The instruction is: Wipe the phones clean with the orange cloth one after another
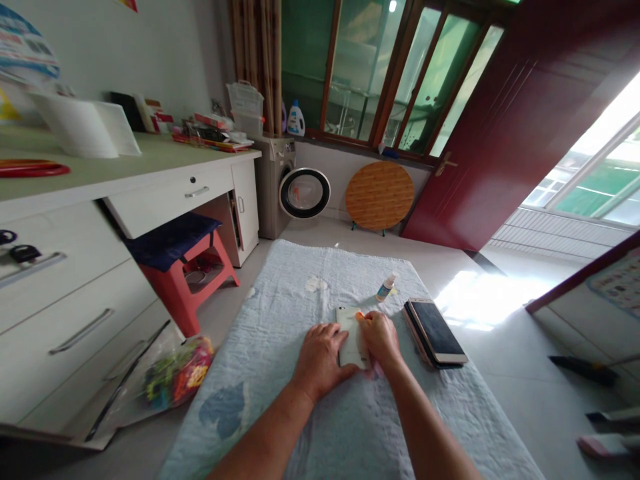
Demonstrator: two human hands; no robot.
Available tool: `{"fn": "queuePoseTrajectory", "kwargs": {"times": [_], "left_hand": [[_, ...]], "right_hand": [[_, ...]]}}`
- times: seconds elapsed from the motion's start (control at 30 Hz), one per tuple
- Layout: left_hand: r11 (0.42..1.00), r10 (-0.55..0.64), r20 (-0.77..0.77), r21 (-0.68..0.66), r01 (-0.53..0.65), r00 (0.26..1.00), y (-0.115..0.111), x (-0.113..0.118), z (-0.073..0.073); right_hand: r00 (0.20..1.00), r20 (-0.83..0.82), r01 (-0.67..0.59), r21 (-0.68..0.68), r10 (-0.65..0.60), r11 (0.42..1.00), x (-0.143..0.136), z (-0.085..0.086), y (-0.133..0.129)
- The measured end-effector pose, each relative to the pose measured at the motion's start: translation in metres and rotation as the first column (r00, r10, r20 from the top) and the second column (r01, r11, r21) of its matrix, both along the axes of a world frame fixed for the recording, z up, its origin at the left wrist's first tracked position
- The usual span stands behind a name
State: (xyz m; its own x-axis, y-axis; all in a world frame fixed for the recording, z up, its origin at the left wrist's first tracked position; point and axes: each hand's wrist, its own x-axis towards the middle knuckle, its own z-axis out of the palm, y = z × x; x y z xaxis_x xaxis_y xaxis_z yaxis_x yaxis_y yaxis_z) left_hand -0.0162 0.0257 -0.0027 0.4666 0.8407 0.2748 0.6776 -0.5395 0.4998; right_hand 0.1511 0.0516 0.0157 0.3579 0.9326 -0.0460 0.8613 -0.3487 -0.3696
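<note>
A white smartphone (354,337) lies flat on the blue patterned cloth, its upper end pointing away from me. My left hand (323,357) grips it along the left edge and near corner, thumb by the bottom. My right hand (381,338) is closed in a pinch on a small orange piece (359,315), pressed to the phone's upper right part; most of the piece is hidden by the fingers. Beyond the right hand stands a small spray bottle (385,287) with a blue label. To the right is a stack of phones (437,331), a dark screen facing up.
The cloth-covered table (280,300) spreads under my arms. Left of it are a red stool (193,287), a bag of colourful items (175,377) and a white desk (165,197). Behind are a washing machine (270,193) with its door open, a round wooden tabletop (380,195) and a red door (480,127).
</note>
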Motion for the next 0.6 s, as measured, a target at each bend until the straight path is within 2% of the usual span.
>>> {"fn": "queuePoseTrajectory", "kwargs": {"times": [0.17,0.3,0.6], "left_hand": [[1.000,0.006,-0.012,-0.013,-0.006,1.000,-0.001,0.000,0.003],[1.000,0.013,-0.016,-0.013,-0.013,1.000,-0.002,0.001,0.004],[1.000,0.013,-0.003,-0.005,-0.013,1.000,-0.002,0.001,0.003]], "right_hand": [[1.000,-0.023,-0.015,-0.014,0.015,1.000,0.001,-0.004,-0.032],[0.994,-0.105,-0.036,0.036,0.040,0.999,0.001,-0.007,-0.057],[0.990,-0.120,-0.054,0.157,0.073,0.986,0.000,-0.017,-0.096]]}}
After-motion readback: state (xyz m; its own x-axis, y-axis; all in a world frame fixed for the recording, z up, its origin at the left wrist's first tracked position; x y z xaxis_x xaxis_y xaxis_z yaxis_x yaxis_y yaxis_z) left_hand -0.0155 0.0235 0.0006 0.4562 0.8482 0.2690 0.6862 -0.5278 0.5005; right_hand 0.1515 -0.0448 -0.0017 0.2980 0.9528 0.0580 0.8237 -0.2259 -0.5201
